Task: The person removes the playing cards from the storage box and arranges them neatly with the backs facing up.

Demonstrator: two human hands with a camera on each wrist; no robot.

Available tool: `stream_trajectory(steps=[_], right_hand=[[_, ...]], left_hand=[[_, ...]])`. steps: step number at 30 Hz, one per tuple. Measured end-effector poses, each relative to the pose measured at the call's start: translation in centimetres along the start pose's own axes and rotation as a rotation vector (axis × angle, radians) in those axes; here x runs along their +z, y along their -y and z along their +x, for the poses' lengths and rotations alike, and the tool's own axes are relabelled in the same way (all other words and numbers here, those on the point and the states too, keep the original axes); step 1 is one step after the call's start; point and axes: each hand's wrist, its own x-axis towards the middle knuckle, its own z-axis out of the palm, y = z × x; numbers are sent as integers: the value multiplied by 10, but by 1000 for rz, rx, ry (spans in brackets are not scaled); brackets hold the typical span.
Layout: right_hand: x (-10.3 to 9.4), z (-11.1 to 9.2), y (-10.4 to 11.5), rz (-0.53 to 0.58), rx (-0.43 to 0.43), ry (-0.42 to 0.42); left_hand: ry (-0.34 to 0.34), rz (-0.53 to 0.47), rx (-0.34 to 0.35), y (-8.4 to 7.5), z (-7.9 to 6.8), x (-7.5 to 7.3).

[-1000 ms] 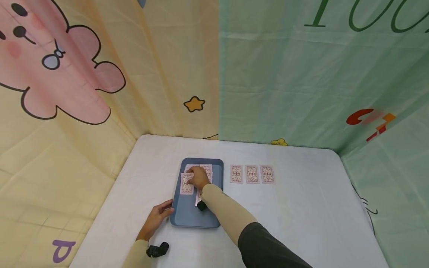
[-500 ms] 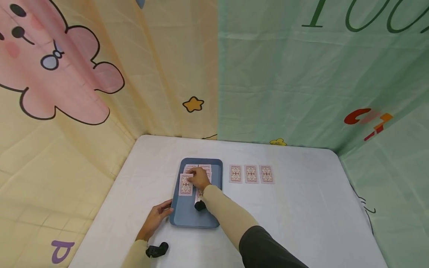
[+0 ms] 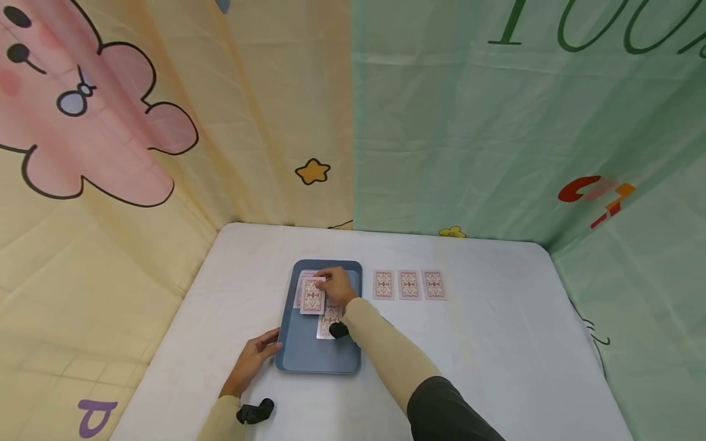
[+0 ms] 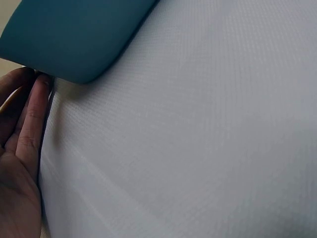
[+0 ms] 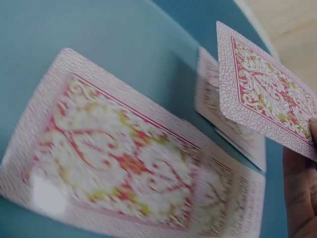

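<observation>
Card [image 3: 312,295] in right hand [image 3: 337,285]

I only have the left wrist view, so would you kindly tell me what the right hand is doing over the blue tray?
Observer: The right hand holds one patterned red-backed playing card lifted above the blue plastic tray.
Operator: Are other cards in the tray?
Observer: Yes, several more lie face down on it.
Operator: Is anything on the table beyond the tray?
Observer: Three face-down cards lie in a row on the white table, right of the tray.
</observation>
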Motion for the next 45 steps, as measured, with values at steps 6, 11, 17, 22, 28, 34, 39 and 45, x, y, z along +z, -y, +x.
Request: stream_trajectory(steps=[6,11,17,22,28,34,39,45], right_hand=[[-25,0,5,37,38,14],[-52,-2,0,67,56,-15],[-88,-5,-15,102,105,-97],[-120,-10,-31,134,148,-182],[-158,-22,-57,113,214,-255],[-198,-33,-79,78,290,-314],[-225,-45,-89,72,331,-356],[-249,-63,-106,44,355,-382]], left_hand=[[-33,30,-29,2,0,-1],[-36,27,-28,5,-2,0],[-37,14,-41,4,-5,-1],[-43,35,-59,3,-5,-4],[-46,46,-64,5,-4,-4],[-40,34,-64,5,0,-2],[-29,30,-54,3,3,-1],[-13,35,-58,0,3,0]])
